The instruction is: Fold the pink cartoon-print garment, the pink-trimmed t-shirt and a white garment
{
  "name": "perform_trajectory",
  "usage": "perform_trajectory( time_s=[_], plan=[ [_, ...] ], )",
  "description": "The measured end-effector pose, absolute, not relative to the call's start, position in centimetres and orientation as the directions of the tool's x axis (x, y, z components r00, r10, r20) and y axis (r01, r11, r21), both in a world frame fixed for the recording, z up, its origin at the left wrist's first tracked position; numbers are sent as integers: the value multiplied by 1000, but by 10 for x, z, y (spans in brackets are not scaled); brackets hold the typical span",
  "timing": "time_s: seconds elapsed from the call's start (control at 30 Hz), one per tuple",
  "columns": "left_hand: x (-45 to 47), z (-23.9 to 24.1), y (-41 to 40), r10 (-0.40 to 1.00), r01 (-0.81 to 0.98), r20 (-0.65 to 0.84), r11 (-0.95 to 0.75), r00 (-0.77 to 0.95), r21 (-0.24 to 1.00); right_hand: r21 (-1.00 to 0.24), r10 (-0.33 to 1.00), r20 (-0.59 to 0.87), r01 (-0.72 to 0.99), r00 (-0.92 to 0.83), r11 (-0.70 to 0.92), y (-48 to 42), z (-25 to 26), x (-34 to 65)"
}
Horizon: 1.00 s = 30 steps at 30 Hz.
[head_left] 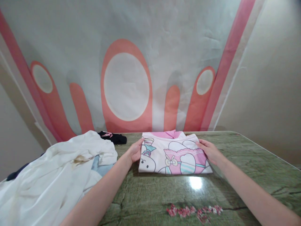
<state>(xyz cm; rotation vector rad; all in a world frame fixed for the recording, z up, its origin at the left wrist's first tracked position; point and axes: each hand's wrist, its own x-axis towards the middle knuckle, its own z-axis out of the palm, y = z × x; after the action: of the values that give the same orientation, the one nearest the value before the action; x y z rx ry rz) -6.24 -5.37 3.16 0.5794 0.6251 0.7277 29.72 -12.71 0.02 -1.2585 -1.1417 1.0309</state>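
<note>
A folded pink and white garment point(174, 155) with a cartoon print lies on the green marbled table point(249, 166), near its far edge. My left hand point(135, 150) grips the garment's left edge, fingers curled over it. On the garment's right edge rests my right hand point(209, 150), fingers bent and pressing on the cloth. Both forearms reach in from the bottom of the view.
A heap of white cloth point(58, 175) with a pale blue piece point(100, 166) covers the table's left side. A dark garment point(113, 137) lies behind it. A banner with red and white shapes point(127, 84) hangs behind the table. Pink flower print point(195, 211) marks the near tabletop.
</note>
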Motion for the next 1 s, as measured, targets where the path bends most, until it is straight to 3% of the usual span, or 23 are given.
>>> perform_trajectory(
  time_s=[0.07, 0.23, 0.47, 0.7, 0.87, 1.0],
  plan=[
    [-57, 31, -45, 772, -431, -326, 592, 545, 681, -995, 978, 88, 53, 190, 79, -118, -1, 299],
    [-48, 16, -34, 779, -400, -404, 604, 479, 689, -955, 956, 141, 291, 258, 63, -100, -17, 303],
    [-62, 22, -52, 772, -390, -378, 600, 511, 699, -945, 943, 124, 326, 310, 18, -89, -32, 313],
    [-85, 32, -102, 859, -208, -381, 465, 342, 861, -915, 947, 157, 403, 279, 33, -100, -38, 309],
    [-95, 26, -141, 928, -3, -167, 178, 333, 984, -692, 957, 268, 713, 106, 115, -141, -39, 302],
    [-96, 15, -158, 942, 145, 60, -113, 329, 983, -549, 976, 219, 825, -15, 135, -182, -34, 293]
  ],
)
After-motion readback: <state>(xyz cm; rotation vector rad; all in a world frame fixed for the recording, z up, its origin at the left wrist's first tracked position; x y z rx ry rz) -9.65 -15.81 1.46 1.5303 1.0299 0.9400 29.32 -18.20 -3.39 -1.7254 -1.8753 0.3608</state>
